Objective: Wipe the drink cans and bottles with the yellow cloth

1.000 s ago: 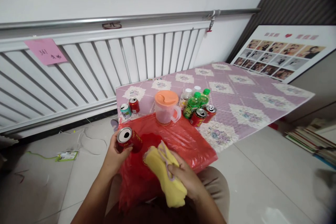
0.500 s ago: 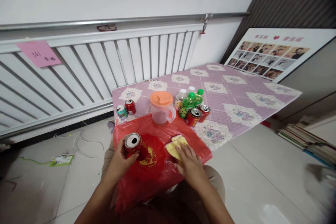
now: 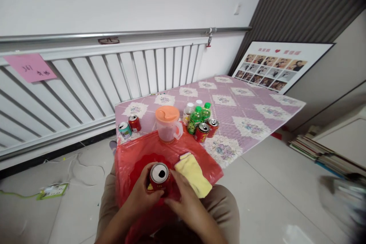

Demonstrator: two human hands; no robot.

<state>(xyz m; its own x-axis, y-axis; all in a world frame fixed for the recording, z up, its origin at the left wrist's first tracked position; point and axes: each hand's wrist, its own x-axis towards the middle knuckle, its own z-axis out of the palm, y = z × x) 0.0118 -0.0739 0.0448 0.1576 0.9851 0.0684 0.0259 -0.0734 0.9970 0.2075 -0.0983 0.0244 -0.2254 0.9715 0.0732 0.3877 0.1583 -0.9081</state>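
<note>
A red can (image 3: 159, 175) with an opened silver top is gripped in my left hand (image 3: 144, 192), above the red plastic sheet (image 3: 128, 148). Beside the can on its right, my right hand (image 3: 183, 194) has its thumb and fingers spread, with nothing held. A folded yellow cloth (image 3: 194, 175) lies on the sheet's right part, just beyond my right hand. Under the can, a dark red scalloped piece (image 3: 137, 169) shows partly. Behind stands a clear pitcher (image 3: 168, 127) with an orange lid.
A teal can (image 3: 125, 130) and a red can (image 3: 134, 123) stand at the table's left. Right of the pitcher are several bottles (image 3: 195, 120) and two red cans (image 3: 202, 132). The flowered tablecloth (image 3: 251, 110) extends right; a radiator (image 3: 143, 72) runs behind.
My left hand has brought the red can rightward and nearer my body. My right hand has let go of the yellow cloth and moved to the can's side. The view has shifted.
</note>
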